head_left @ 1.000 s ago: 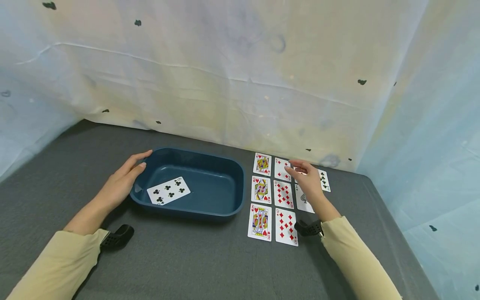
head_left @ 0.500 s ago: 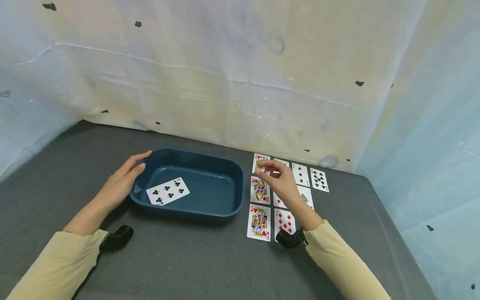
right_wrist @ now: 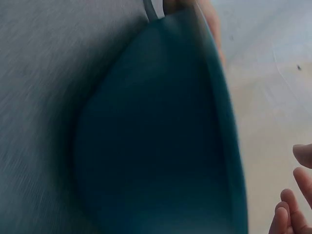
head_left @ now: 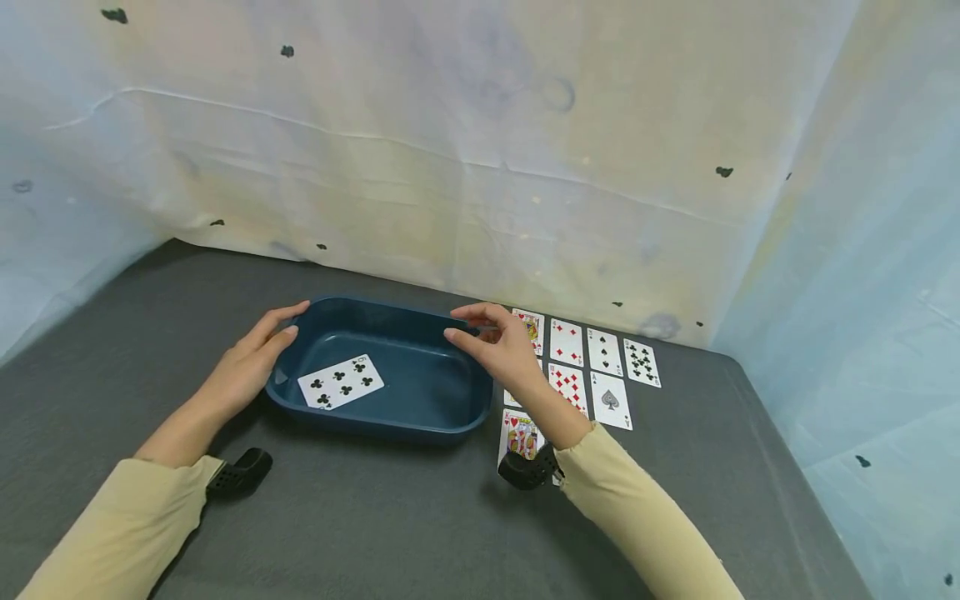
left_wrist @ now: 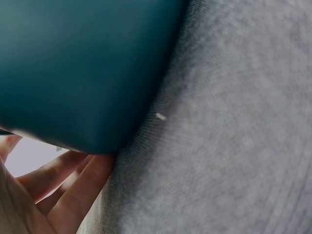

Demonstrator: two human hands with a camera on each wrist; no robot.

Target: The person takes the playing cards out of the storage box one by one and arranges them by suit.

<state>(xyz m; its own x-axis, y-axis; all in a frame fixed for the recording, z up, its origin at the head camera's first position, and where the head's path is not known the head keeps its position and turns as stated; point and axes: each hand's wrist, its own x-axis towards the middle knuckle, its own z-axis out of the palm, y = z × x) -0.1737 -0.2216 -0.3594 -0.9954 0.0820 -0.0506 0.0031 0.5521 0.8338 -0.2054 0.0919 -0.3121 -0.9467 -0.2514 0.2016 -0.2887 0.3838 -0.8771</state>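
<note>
A dark blue plastic basin (head_left: 390,430) lies left of centre in the head view, a six of clubs (head_left: 341,382) face up on its floor. My left hand (head_left: 236,367) grips the basin's left end. In the left wrist view its fingers (left_wrist: 83,195) press the outer wall near the rim. My right hand (head_left: 498,342) hovers at the basin's far right corner, thumb and forefinger apart. The right wrist view shows its fingertips (right_wrist: 295,204) beside the rim with nothing between them. My right hand and wrist cover part of the nearest cards.
Playing cards lie face up in columns right of the basin: a king of hearts (head_left: 519,433), a ten of diamonds (head_left: 567,383), an ace of spades (head_left: 611,400), a clubs card (head_left: 642,362) and several others. A pale cloth (head_left: 420,167) hangs behind the grey table (head_left: 360,517).
My right hand has moved left from above the cards to the basin's right end, uncovering the diamonds and spades cards. The left hand keeps its place on the basin.
</note>
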